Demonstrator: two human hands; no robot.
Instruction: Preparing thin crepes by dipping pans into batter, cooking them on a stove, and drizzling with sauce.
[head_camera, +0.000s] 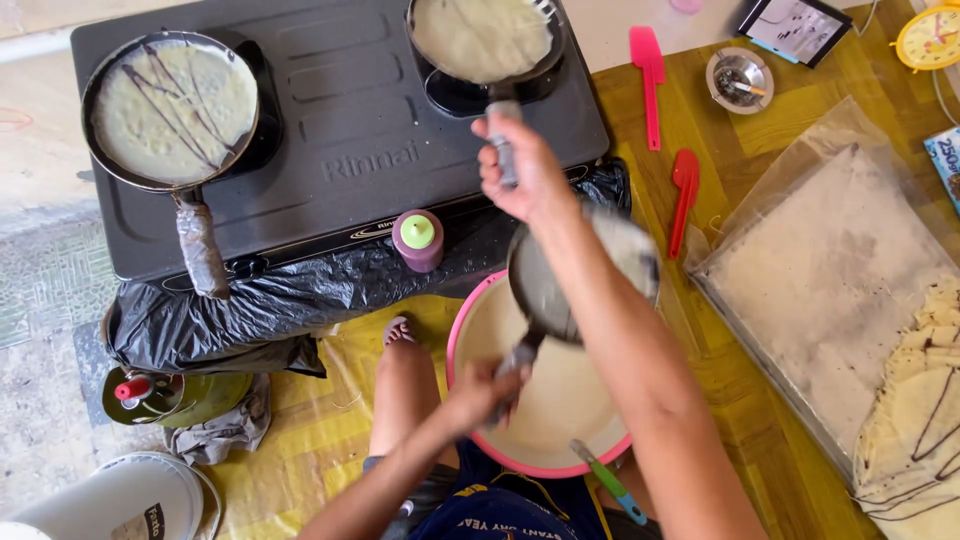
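My right hand (520, 170) reaches forward and grips the taped handle of a pan (480, 35) with pale batter on the right burner of a black two-burner stove (350, 130). My left hand (480, 395) holds the handle of a second small dark pan (545, 290), tilted over a pink-rimmed basin of batter (465, 330) in front of my knees. My right forearm crosses over this pan and hides part of it. On the left burner sits a third pan (170, 105) with a crepe streaked with dark lines.
A maroon squeeze bottle with a green cap (418, 240) stands at the stove's front. A pink spatula (648, 70) and a red one (684, 195) lie on the right. Further right is a lined tray (820, 270) with stacked crepes (920, 420). A green gas cylinder (175, 395) sits at lower left.
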